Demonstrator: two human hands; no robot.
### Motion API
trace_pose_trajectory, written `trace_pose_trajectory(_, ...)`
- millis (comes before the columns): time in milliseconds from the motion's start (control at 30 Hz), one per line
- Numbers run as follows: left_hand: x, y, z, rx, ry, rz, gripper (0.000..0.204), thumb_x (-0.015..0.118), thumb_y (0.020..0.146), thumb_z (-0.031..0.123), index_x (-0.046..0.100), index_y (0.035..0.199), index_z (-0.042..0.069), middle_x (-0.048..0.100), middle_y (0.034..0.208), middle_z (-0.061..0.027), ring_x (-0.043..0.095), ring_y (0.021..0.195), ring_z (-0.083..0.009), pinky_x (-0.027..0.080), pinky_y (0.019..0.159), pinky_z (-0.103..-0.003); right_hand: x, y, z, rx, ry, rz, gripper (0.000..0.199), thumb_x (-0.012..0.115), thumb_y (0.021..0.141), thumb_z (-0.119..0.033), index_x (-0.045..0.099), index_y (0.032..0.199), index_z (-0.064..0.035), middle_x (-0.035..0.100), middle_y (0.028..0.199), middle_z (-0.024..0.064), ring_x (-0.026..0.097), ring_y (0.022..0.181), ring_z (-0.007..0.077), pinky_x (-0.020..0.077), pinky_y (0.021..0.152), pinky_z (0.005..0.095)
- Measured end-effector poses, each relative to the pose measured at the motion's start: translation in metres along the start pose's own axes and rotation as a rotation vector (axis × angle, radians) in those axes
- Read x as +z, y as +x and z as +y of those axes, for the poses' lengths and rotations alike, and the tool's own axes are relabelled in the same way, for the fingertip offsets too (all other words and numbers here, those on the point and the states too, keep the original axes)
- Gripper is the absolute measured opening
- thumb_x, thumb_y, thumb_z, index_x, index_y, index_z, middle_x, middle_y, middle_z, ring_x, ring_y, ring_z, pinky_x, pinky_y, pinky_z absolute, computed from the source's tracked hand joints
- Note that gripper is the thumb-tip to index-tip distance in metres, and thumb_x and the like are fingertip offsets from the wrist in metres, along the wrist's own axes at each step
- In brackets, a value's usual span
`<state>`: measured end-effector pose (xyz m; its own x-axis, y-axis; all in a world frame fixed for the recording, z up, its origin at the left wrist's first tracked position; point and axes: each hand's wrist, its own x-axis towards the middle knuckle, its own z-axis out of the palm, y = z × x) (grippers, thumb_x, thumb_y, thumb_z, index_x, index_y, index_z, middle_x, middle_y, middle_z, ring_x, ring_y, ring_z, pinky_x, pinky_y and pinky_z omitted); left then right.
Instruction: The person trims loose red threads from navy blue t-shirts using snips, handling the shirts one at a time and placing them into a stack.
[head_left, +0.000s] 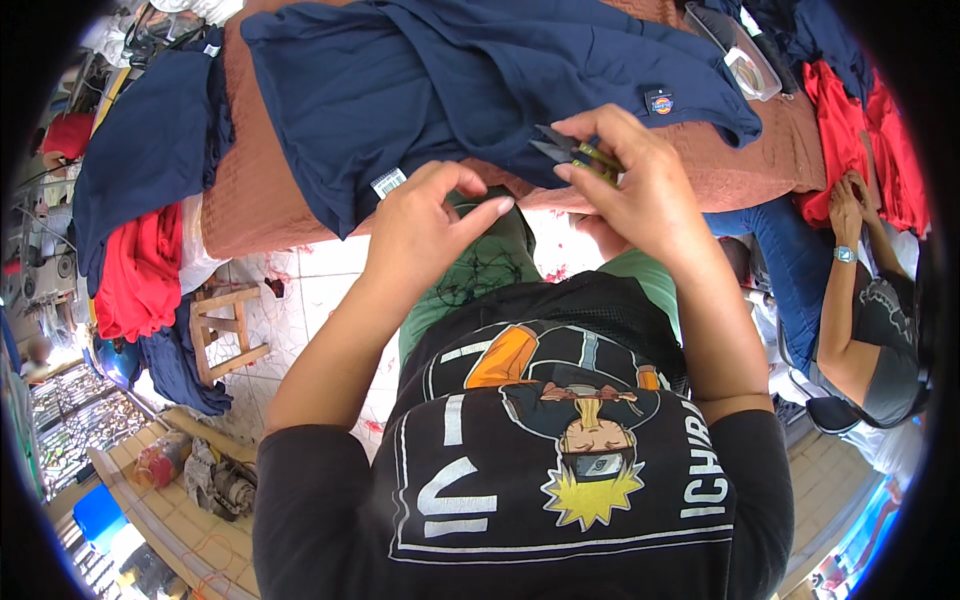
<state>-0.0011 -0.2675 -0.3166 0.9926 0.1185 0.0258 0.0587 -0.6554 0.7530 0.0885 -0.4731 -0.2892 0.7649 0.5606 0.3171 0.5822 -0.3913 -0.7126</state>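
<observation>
A navy blue garment (350, 90) lies spread over the brown cloth-covered table (255, 215) in front of me. My right hand (640, 175) grips a pair of thread snips (562, 148) with yellowish handles, their dark blades pointing left above the garment's near edge. By that same edge, my left hand (425, 215) is bent with thumb and index finger apart, and I see nothing between them. Just beside its knuckles, a white tag (388, 182) sticks out from the garment. A small dark woven label (660, 101) shows on the cloth beyond my right hand.
At the far right stands a clear plastic container (752, 72). Another person's hands (850, 205) touch red cloth (838, 120) on the right. Navy cloth (150, 140) and red garments (140, 270) hang at the left, near a wooden stool (225, 330). Thread scraps litter the tiled floor (300, 290).
</observation>
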Motion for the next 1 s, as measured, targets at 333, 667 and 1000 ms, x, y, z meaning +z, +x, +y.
trace_pose_trajectory(333, 0.027, 0.012, 0.004, -0.245, -0.34, 0.109, 0.018, 0.072, 0.086, 0.017, 0.072, 0.094, 0.002, 0.067, 0.074, -0.0001, 0.057, 0.064, -0.0033, 0.049, 0.057, -0.02, 0.014, -0.01, 0.01, -0.047, 0.03, -0.046, 0.017, 0.069, 0.08, -0.008, 0.064, 0.095, -0.0028, 0.064, 0.091, 0.0117, 0.064, 0.074, 0.0335, 0.0509, 0.063, 0.0402)
trace_pose_trajectory(667, 0.019, 0.0, -0.001, -0.22, -0.353, 0.05, 0.017, 0.071, 0.087, 0.013, 0.073, 0.098, 0.001, 0.07, 0.077, -0.0025, 0.063, 0.067, -0.0061, 0.053, 0.061, -0.02, 0.016, -0.014, 0.012, -0.163, -0.081, -0.081, 0.017, 0.07, 0.078, 0.001, 0.064, 0.094, 0.0006, 0.066, 0.087, 0.0098, 0.066, 0.067, 0.0224, 0.0504, 0.058, 0.0311)
trace_pose_trajectory(1000, 0.016, -0.002, 0.001, -0.166, -0.294, 0.051, 0.018, 0.072, 0.085, 0.012, 0.073, 0.099, 0.001, 0.07, 0.076, -0.0031, 0.062, 0.064, -0.0059, 0.052, 0.06, -0.02, 0.028, -0.007, 0.008, -0.207, -0.177, -0.13, 0.018, 0.067, 0.077, -0.009, 0.065, 0.095, -0.0074, 0.064, 0.088, 0.0062, 0.064, 0.07, 0.0299, 0.0512, 0.058, 0.0402)
